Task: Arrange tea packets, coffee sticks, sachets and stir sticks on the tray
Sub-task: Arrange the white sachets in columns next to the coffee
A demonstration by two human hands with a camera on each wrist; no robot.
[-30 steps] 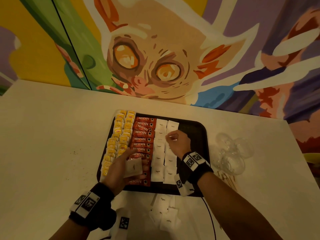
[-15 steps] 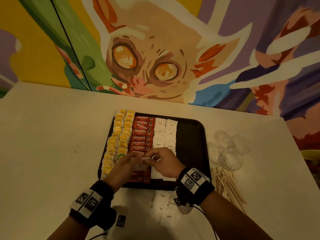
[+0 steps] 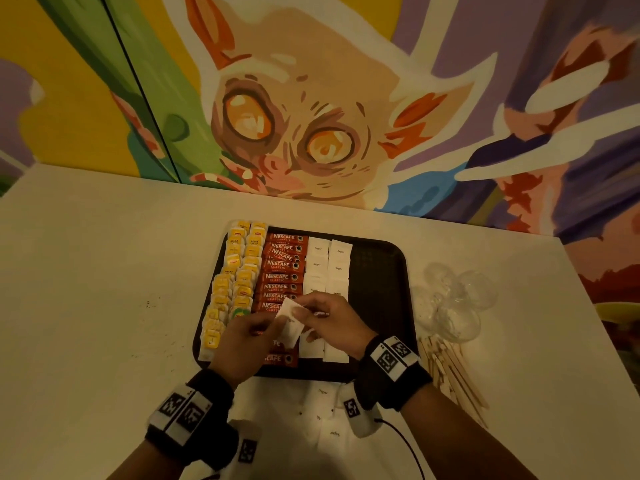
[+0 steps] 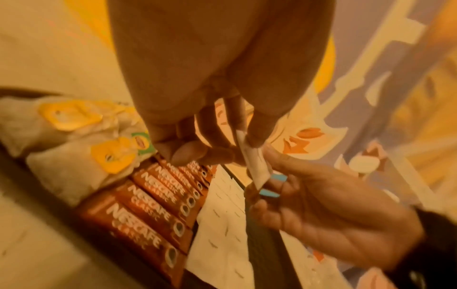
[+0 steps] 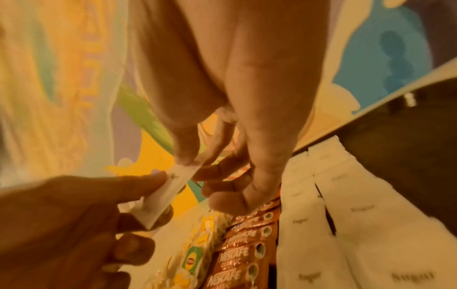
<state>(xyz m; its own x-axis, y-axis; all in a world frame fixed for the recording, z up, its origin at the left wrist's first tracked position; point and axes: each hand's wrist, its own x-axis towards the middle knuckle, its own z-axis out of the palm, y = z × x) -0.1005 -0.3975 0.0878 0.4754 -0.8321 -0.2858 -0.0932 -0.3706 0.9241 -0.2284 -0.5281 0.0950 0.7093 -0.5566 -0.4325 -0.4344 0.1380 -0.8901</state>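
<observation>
Above black tray (image 3: 381, 271), left hand (image 3: 247, 336) and right hand (image 3: 332, 322) both pinching one sugar sachet (image 3: 290, 323), two sachet columns

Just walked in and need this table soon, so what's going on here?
A person is stocking a black plastic tray. Their left hand and right hand both pinch one white paper sugar sachet above it. The tray already holds columns of yellow-tagged tea bags, red Nescafe coffee sticks and white sugar sachets; its right part is bare. Wooden stir sticks and more loose sachets wait on the table.
</observation>
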